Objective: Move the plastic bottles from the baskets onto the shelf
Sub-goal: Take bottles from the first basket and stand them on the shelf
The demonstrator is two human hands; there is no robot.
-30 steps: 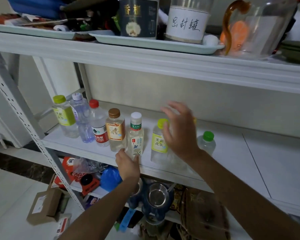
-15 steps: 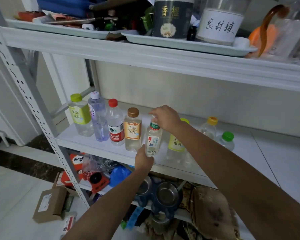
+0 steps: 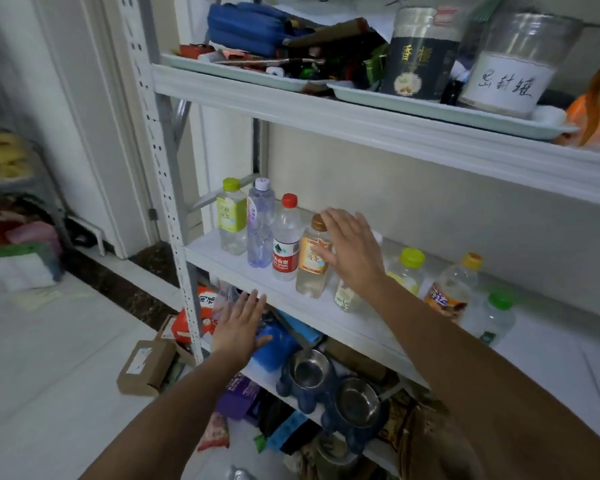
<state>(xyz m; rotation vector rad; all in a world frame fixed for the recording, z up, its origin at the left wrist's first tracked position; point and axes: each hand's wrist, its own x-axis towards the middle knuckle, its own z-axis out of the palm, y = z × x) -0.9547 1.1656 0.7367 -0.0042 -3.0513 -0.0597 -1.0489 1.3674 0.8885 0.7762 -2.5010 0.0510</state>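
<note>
Several plastic bottles stand in a row on the white middle shelf (image 3: 229, 261): a lime-capped tea bottle (image 3: 231, 216), a clear purple-tinted bottle (image 3: 260, 227), a red-capped water bottle (image 3: 285, 240), a brown-capped tea bottle (image 3: 311, 263), a small bottle (image 3: 347, 296) partly hidden by my arm, a yellow-green-capped bottle (image 3: 408, 271), an orange-label bottle (image 3: 452, 289) and a green-capped bottle (image 3: 496, 318). My right hand (image 3: 352, 249) hovers open beside the brown-capped bottle, fingers spread, holding nothing. My left hand (image 3: 239, 327) is open below the shelf's front edge.
The top shelf carries trays (image 3: 447, 105) with jars, a dark canister (image 3: 421, 53) and a blue pouch (image 3: 246, 29). The shelf below holds metal bowls (image 3: 355, 401), a blue bag and packets. A cardboard box (image 3: 146, 367) lies on the floor by the rack's upright post (image 3: 163, 161). No baskets in view.
My right hand let go of the small bottle's cap and spread open to the left. My left hand left that bottle's base and dropped below the shelf edge. The view swung left.
</note>
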